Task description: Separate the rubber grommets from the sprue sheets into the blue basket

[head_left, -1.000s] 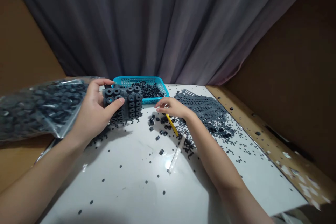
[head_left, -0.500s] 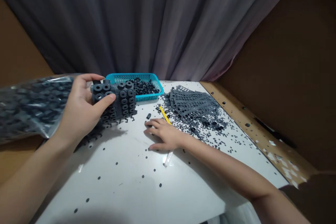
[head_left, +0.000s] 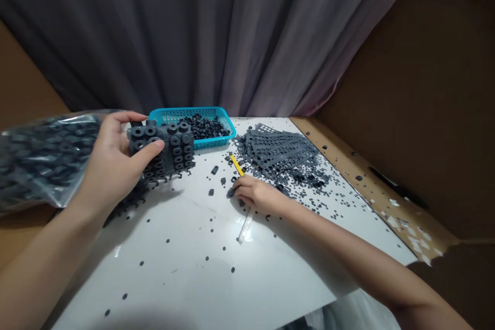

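Note:
My left hand (head_left: 112, 165) is closed around a dark grey block of moulded rubber rings (head_left: 166, 147), held tilted above the white table (head_left: 216, 273) at the left. My right hand (head_left: 257, 193) rests on the table near the middle, its fingers curled over small black ring pieces (head_left: 222, 181); whether it holds one I cannot make out. A yellow stick (head_left: 236, 164) lies just beyond that hand, and a clear strip (head_left: 245, 227) lies just in front of it.
A teal basket (head_left: 216, 113) with black rings stands at the back. Flat grey punched sheets (head_left: 280, 149) are piled at the back right. A clear bag of black rings (head_left: 38, 154) lies left. Small black bits are scattered over the table. Cardboard walls stand on both sides.
My right hand drew back from the far pieces toward me, swept across the table, then curled its fingers beside the yellow stick. The left hand kept hold of the ring block.

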Demonstrator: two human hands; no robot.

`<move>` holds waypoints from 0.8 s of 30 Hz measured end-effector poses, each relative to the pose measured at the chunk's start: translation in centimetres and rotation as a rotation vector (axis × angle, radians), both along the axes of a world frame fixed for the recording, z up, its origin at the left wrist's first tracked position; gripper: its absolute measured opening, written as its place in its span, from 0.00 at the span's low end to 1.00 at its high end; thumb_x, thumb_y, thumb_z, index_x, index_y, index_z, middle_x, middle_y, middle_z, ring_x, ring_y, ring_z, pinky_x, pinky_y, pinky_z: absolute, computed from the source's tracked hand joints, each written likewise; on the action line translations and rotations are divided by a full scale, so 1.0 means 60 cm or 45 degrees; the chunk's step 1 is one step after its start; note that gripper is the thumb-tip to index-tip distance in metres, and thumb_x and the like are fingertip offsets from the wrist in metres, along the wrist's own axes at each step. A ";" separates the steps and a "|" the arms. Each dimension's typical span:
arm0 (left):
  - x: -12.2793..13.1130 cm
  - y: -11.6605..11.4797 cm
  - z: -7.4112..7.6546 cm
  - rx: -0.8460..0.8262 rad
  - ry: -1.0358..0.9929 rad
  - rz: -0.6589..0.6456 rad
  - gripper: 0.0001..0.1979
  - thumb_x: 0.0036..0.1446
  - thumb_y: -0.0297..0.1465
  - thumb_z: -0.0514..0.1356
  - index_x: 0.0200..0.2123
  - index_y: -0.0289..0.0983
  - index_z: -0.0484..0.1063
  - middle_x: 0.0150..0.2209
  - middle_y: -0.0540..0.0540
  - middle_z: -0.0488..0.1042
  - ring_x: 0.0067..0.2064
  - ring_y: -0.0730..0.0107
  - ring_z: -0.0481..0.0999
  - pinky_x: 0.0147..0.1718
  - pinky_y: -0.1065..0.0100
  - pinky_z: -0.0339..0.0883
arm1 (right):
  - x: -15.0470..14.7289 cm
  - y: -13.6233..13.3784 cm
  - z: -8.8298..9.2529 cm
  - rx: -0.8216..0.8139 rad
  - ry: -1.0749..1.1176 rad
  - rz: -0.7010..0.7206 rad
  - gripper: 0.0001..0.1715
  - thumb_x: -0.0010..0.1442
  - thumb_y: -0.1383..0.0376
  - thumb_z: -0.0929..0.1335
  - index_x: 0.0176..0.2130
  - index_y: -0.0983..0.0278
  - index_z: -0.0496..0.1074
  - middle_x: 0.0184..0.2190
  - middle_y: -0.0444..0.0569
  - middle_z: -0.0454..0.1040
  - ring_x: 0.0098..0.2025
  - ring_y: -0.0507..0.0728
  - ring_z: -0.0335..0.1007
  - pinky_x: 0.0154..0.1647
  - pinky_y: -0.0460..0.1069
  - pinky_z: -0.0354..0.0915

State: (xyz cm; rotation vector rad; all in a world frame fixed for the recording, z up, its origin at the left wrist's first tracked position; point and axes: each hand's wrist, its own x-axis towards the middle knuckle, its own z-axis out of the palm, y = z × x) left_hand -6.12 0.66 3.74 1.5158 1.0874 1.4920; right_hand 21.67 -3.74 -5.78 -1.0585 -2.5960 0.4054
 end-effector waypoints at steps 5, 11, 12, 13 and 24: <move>-0.002 -0.002 0.003 0.025 0.007 -0.004 0.19 0.47 0.27 0.65 0.42 0.41 0.63 0.33 0.52 0.70 0.31 0.75 0.69 0.27 0.74 0.66 | 0.070 0.052 0.034 0.047 -0.042 -0.440 0.17 0.59 0.65 0.63 0.48 0.63 0.67 0.45 0.53 0.73 0.49 0.60 0.67 0.52 0.58 0.59; -0.003 0.002 0.000 0.020 -0.011 -0.024 0.19 0.47 0.25 0.65 0.42 0.40 0.64 0.34 0.52 0.70 0.30 0.76 0.71 0.26 0.76 0.67 | 0.068 0.060 0.063 -0.058 -0.123 -0.558 0.18 0.60 0.59 0.63 0.47 0.63 0.69 0.46 0.52 0.73 0.49 0.61 0.68 0.51 0.59 0.60; -0.003 0.005 -0.002 0.038 -0.014 -0.016 0.19 0.46 0.24 0.64 0.42 0.39 0.64 0.33 0.52 0.70 0.29 0.77 0.71 0.25 0.76 0.67 | 0.050 0.054 0.060 -0.035 -0.113 -0.485 0.22 0.59 0.56 0.63 0.50 0.63 0.67 0.50 0.52 0.71 0.52 0.62 0.65 0.53 0.60 0.58; -0.003 0.008 -0.005 0.053 -0.015 -0.010 0.20 0.45 0.24 0.64 0.42 0.39 0.64 0.33 0.52 0.70 0.29 0.77 0.71 0.24 0.77 0.67 | 0.030 0.047 0.054 -0.013 -0.102 -0.374 0.27 0.59 0.53 0.62 0.54 0.62 0.64 0.55 0.52 0.66 0.56 0.63 0.60 0.55 0.62 0.55; -0.007 0.007 -0.005 0.080 -0.002 -0.001 0.19 0.44 0.27 0.65 0.41 0.40 0.64 0.33 0.51 0.72 0.27 0.78 0.73 0.22 0.79 0.70 | -0.070 0.059 -0.030 0.135 -0.224 -0.088 0.12 0.62 0.67 0.58 0.41 0.65 0.68 0.43 0.54 0.68 0.44 0.58 0.61 0.46 0.53 0.60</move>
